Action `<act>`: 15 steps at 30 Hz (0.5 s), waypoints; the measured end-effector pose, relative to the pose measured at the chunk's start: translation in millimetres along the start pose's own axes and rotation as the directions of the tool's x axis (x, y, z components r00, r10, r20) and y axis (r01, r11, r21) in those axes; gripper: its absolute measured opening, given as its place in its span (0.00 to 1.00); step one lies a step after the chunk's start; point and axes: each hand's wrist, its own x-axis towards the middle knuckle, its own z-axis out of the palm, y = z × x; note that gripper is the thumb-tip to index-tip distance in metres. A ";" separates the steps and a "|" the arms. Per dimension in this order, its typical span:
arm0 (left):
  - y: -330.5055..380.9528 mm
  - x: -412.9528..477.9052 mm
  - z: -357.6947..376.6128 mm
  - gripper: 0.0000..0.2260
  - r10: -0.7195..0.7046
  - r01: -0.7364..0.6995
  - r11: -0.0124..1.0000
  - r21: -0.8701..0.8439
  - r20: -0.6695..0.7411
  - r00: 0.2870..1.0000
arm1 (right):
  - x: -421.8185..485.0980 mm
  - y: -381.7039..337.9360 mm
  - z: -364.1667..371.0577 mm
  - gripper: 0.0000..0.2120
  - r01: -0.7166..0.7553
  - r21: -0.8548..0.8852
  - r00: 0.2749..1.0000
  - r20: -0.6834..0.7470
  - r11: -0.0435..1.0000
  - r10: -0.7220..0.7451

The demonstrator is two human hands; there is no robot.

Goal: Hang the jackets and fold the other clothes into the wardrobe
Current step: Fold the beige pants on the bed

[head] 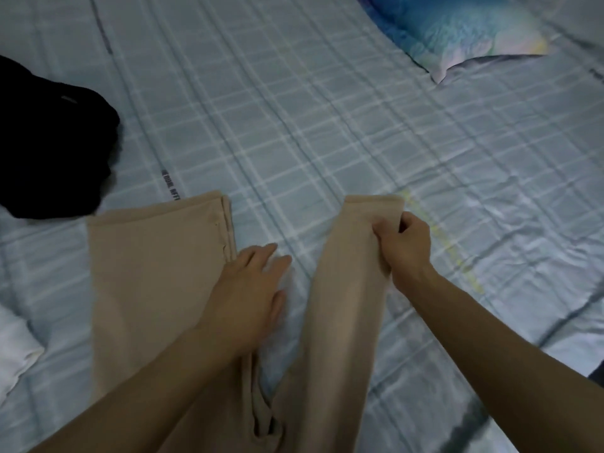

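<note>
A white cloth (16, 351) lies at the far left of the bed sheet (294, 109), with a black heap of clothes (49, 138) above it. Next come the tan pants (147, 273), spread on the sheet with the legs apart. The left hand (251, 289) lies flat with straight fingers beside one leg, holding nothing. The right hand (405, 250) is curled tight around the end of the other leg. A blue pillow (464, 31) sits far right.
</note>
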 end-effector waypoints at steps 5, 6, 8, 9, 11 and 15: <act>52.3 31.5 18.3 0.23 0.127 -0.124 0.986 -0.110 0.021 0.992 | 12.0 27.0 -36.0 0.04 -0.107 0.002 0.987 -0.120 0.994 0.107; 62.2 36.4 23.3 0.23 0.152 -0.147 0.981 -0.129 0.027 0.988 | 12.4 33.2 -39.7 0.05 -0.130 0.013 0.985 -0.113 0.991 0.130; 79.8 47.1 33.0 0.23 0.186 -0.170 0.969 -0.182 0.076 0.980 | 11.9 40.3 -43.5 0.07 -0.129 0.036 0.988 -0.084 0.991 0.132; 87.1 52.7 37.0 0.24 0.193 -0.168 0.967 -0.193 0.119 0.974 | 11.3 40.6 -44.4 0.07 -0.119 0.041 0.990 -0.072 0.992 0.122; 98.3 63.5 43.1 0.25 0.190 -0.158 0.974 -0.164 0.196 0.962 | 8.9 36.9 -45.4 0.06 -0.110 0.065 0.993 -0.041 0.992 0.113; 114.5 79.7 41.5 0.22 0.097 -0.065 0.977 -0.205 0.149 0.984 | -3.7 21.9 -48.3 0.07 -0.052 0.167 0.996 0.076 0.985 0.040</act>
